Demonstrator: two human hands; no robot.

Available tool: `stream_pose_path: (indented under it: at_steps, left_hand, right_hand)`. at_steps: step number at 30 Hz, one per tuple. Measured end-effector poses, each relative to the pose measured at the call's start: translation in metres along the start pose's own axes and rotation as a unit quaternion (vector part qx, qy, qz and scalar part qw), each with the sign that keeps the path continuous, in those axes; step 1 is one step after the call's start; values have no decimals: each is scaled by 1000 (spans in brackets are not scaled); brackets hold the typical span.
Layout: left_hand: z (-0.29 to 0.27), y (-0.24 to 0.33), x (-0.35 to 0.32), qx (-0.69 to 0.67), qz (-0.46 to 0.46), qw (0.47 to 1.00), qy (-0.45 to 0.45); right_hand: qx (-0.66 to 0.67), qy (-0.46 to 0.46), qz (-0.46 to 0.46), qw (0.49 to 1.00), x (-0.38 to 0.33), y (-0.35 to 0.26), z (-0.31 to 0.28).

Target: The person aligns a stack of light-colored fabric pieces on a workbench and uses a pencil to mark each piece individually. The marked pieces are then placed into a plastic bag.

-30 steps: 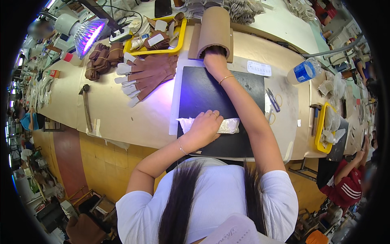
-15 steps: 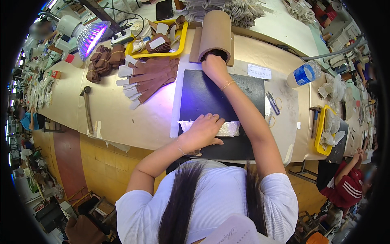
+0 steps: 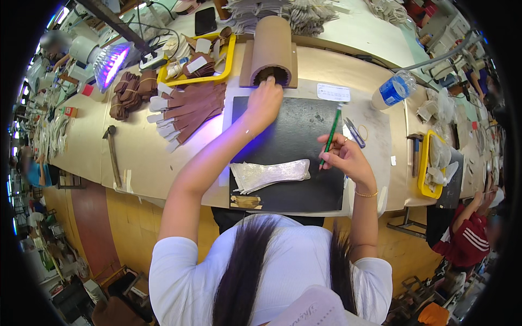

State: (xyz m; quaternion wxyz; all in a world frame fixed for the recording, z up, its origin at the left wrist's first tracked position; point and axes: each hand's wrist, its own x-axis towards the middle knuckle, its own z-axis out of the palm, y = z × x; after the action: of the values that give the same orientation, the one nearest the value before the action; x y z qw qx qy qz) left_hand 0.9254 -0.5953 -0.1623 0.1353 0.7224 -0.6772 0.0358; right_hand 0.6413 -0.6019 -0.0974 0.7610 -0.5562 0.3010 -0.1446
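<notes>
My left hand (image 3: 265, 102) reaches to the mouth of a brown half-round tube (image 3: 273, 43) at the far side of the table. Its fingertips are at the dark opening, and whatever they touch inside is hidden. In my right hand (image 3: 348, 156) a green pencil (image 3: 332, 136) stands tilted, pinched between thumb and fingers above the right edge of a black mat (image 3: 293, 130). Flat on the mat's near half lies a whitish, shiny stack of strips (image 3: 272, 175), wider at its left end, with neither hand on it.
Brown strips with white ends (image 3: 190, 111) fan out at left, below a yellow tray (image 3: 230, 65). A hammer (image 3: 113, 155) and bundled brown pieces (image 3: 128, 95) lie farther left. Small snips (image 3: 354, 133), a plastic bottle (image 3: 394, 91) and another yellow tray (image 3: 427, 163) are at right.
My right hand has come back from the tube to the mat's right side and now holds the green pencil. My left hand has left the whitish stack and moved up to the tube.
</notes>
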Motion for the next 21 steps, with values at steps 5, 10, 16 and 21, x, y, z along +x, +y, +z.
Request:
stream_pose_path:
  at_steps: [5, 10, 16, 21]
  left_hand:
    - [11, 4, 64, 76, -65, 986, -130]
    - [23, -3, 77, 110, -44, 987, -108]
    - [23, -6, 79, 114, -41, 986, -114]
    - [20, -7, 79, 114, -45, 985, -118]
  right_hand:
    - [7, 19, -51, 998, -12, 17, 8]
    - [9, 22, -65, 998, -19, 26, 11]
    - [30, 51, -61, 996, -23, 30, 12]
    - [40, 71, -62, 995, -19, 39, 14]
